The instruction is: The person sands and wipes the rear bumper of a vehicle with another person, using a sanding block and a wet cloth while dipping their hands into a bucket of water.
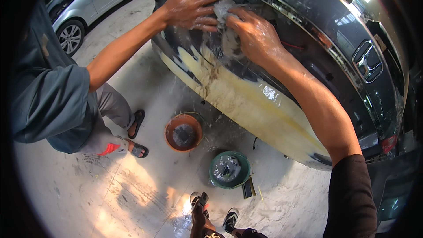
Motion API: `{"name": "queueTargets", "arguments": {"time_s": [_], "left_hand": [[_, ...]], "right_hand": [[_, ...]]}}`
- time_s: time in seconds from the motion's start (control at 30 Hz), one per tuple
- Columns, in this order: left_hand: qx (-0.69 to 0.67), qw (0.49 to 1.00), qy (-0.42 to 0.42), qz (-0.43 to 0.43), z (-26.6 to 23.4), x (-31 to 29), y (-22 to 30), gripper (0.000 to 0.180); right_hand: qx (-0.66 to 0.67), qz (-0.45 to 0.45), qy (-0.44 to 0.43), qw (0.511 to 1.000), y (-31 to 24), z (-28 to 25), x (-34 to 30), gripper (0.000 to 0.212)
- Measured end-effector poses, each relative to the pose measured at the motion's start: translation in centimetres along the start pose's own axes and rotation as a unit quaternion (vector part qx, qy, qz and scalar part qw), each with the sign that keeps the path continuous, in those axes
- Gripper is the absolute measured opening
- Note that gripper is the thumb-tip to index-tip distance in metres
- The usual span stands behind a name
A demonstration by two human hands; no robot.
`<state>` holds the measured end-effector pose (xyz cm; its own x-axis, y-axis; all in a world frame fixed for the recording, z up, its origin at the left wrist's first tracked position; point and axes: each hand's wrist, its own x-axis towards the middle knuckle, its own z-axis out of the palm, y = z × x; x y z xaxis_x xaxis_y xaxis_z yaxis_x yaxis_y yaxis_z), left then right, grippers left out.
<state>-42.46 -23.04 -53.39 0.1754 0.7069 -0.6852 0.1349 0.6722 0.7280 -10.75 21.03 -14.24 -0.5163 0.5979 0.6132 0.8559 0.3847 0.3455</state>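
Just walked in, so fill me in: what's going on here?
Two people have hands on the back of a dark car. The wearer's right hand touches a pale crumpled wad, beside a co-worker's hand. The wearer's left hand, low in view, seems to hold a dark object. The bumper is patchy yellow and black; a brown bucket and green bucket stand below.

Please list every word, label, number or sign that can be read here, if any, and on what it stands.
No readable words or numbers.
Dark car: chrome badge, a symbol in a rounded frame.
Dark clothing, bottom edge: pale marks, too small to read.
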Motion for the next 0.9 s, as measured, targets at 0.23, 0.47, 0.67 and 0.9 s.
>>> {"name": "queueTargets", "arguments": {"time_s": [0.23, 0.47, 0.67, 0.9], "left_hand": [[0.069, 0.990, 0.017, 0.120, 1.1, -0.7, 2.5, 0.045], [0.002, 0.997, 0.014, 0.080, 0.0, -0.5, -1.4, 0.042], [0.034, 0.993, 0.024, 0.109, -1.2, -1.5, -1.6, 0.039], [0.062, 0.993, 0.010, 0.096, -4.0, -1.3, -1.3, 0.037]], "right_hand": [[-0.004, 0.032, 0.110, 0.993, -0.3, 2.4, 3.7, 0.017], [0.075, 0.055, 0.009, 0.996, -3.0, 0.9, 0.4, 0.022], [-0.055, 0.011, 0.152, 0.987, -3.8, 4.7, 6.9, 0.023], [-0.051, -0.060, 0.085, 0.993, -3.3, 2.6, 2.8, 0.017]]}}
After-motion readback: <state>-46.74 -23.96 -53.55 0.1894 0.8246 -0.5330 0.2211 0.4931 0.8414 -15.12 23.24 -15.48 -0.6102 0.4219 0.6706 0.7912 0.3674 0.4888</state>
